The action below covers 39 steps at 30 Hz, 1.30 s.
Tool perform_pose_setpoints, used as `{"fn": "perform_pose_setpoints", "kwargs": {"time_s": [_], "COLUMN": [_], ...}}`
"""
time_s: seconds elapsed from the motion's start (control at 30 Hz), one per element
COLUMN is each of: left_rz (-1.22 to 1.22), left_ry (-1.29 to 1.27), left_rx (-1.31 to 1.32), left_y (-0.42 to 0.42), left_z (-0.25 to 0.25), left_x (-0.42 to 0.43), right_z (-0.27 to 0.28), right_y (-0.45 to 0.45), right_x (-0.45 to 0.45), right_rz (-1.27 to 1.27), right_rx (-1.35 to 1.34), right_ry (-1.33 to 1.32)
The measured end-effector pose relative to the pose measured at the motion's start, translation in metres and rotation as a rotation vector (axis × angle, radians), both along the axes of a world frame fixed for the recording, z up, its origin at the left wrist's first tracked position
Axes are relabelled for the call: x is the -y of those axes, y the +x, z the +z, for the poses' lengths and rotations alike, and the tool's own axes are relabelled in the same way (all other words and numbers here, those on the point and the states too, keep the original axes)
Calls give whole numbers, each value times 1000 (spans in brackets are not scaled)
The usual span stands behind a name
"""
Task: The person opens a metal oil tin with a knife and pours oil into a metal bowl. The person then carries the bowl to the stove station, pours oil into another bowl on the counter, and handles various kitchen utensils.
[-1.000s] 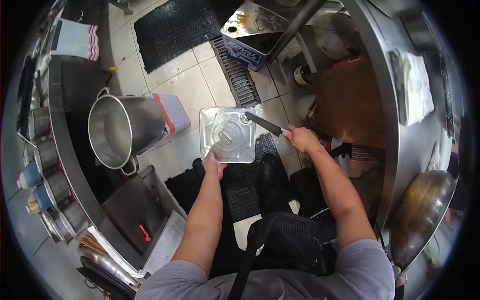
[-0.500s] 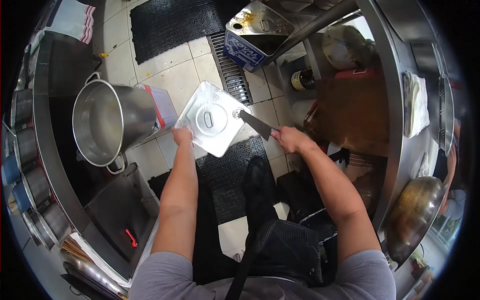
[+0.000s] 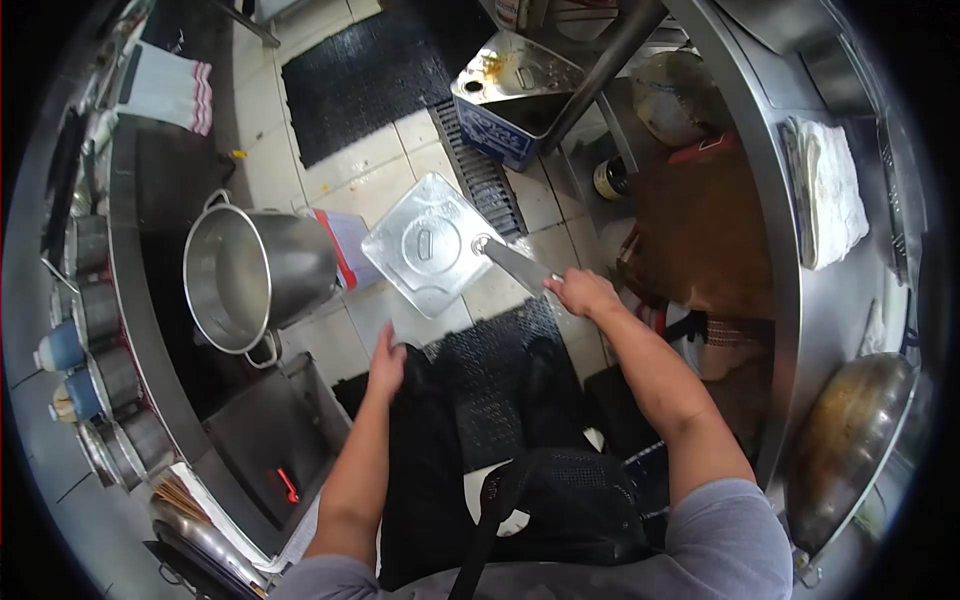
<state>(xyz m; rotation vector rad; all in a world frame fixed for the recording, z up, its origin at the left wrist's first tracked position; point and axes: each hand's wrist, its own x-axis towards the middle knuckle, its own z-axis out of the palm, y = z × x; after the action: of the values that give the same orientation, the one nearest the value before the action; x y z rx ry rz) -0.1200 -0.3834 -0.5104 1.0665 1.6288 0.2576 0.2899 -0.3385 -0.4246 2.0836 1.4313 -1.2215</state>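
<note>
A square metal tin (image 3: 425,245) stands on the tiled floor ahead of me, its top facing up with a small handle in the middle. My right hand (image 3: 585,293) is closed around the handle of a knife (image 3: 520,268). The wide blade points left, and its tip is at the round opening near the tin's right corner. Just below the tin's lower left side is my left hand (image 3: 387,365), apart from it, with nothing in it and fingers spread.
At left a large steel pot (image 3: 230,280) stands beside a red and white tin (image 3: 345,248). A blue tin (image 3: 500,130) is by the floor drain (image 3: 478,175). Black mats (image 3: 370,80) lie on the floor. Counters flank both sides; a wok (image 3: 850,440) is at right.
My left hand has let go of the tin and drawn back toward me. The tin was turned cornerwise between the first two frames. The knife tip stays at its opening.
</note>
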Motion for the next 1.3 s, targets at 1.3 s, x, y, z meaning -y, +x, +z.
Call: {"fn": "perform_pose_setpoints", "kwargs": {"time_s": [1.3], "left_rz": [-877], "left_ry": [919], "left_rx": [-794], "left_y": [257], "left_z": [21], "left_x": [-130], "right_z": [-144], "right_y": [26], "right_x": [53], "right_rz": [-199], "right_rx": [-188], "right_ry": [279]}}
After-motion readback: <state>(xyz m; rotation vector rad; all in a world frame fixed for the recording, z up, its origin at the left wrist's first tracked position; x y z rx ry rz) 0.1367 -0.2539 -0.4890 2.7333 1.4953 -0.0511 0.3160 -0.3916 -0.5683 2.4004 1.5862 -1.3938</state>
